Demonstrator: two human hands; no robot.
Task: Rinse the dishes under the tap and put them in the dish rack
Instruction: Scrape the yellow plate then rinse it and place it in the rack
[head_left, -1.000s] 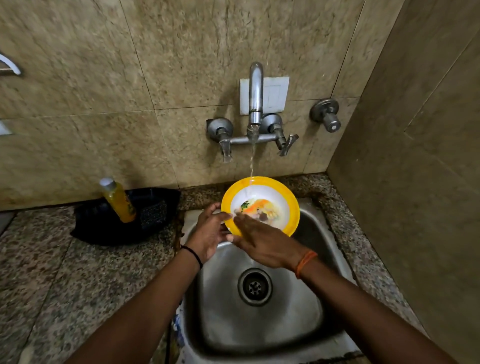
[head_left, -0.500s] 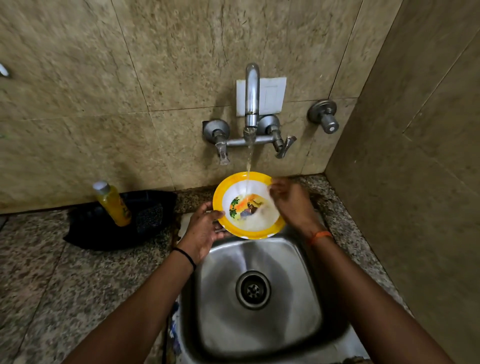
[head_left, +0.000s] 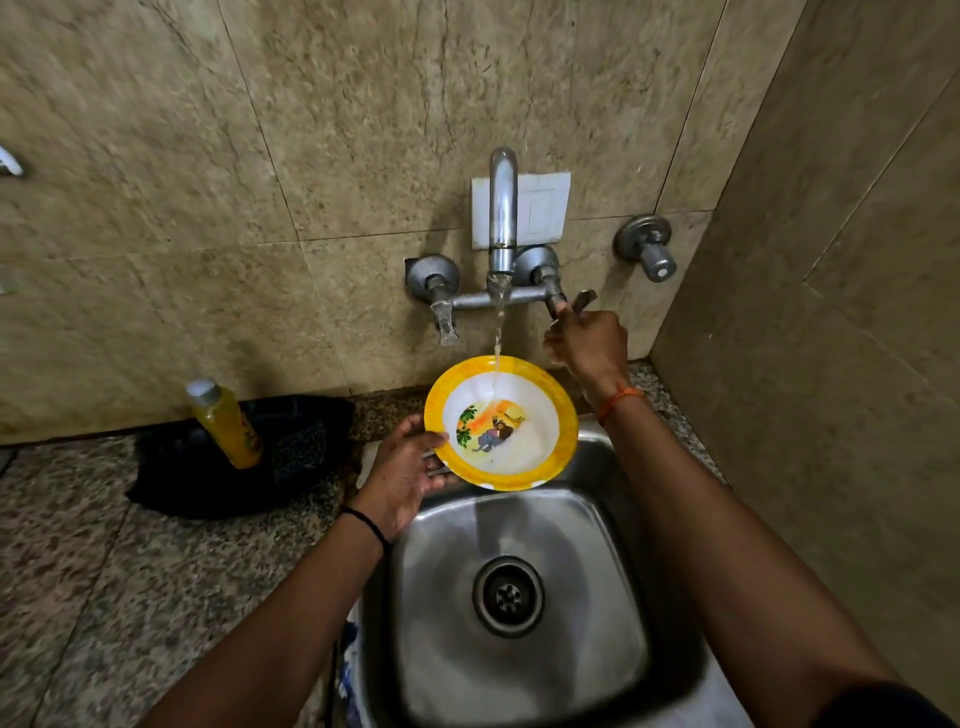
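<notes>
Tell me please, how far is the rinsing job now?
Done: the yellow bowl looks free of food. In hand: water from the tap runs into it; the left hand holds its rim, and the right hand grips the tap handle. Left: placing it in a dish rack, which is not in view.

No legible text anywhere

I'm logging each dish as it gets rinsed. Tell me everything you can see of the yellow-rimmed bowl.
The bowl is round and shallow, looks like plastic, with a wide yellow rim and a white inside printed with a cartoon elephant, bear and giraffe. It is tilted toward the camera above the sink's back edge. The left hand grips its left rim. The tap's stream lands inside it.
</notes>
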